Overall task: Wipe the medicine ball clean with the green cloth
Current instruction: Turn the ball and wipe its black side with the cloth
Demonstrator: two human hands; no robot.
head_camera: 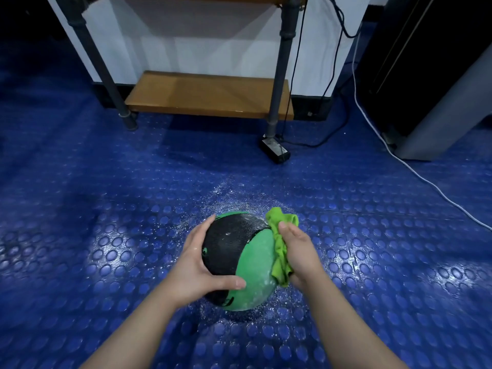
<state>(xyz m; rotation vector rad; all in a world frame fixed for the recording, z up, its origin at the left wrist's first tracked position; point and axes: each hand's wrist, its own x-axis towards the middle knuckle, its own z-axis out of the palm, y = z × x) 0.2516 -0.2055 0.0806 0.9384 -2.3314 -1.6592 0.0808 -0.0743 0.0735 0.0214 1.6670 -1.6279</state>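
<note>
Down on the wet blue floor (106, 209) sits the medicine ball (229, 251), the left hand (197, 257) curled round its side. The right hand (298, 251) grips the bunched green cloth (279, 243) against its right flank. Best to press firmly and turn the ball. The shelf (207, 94), white cable (426, 179) and power brick (275, 150) lie well apart.

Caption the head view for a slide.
Left hand grips the medicine ball on the floor; right hand holds the green cloth against it.

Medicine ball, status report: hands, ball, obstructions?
Left hand grips medicine ball, steadying it. Right hand presses bunched green cloth on its right side. Ball on blue floor, white specks on it. Nothing in the way.
</note>
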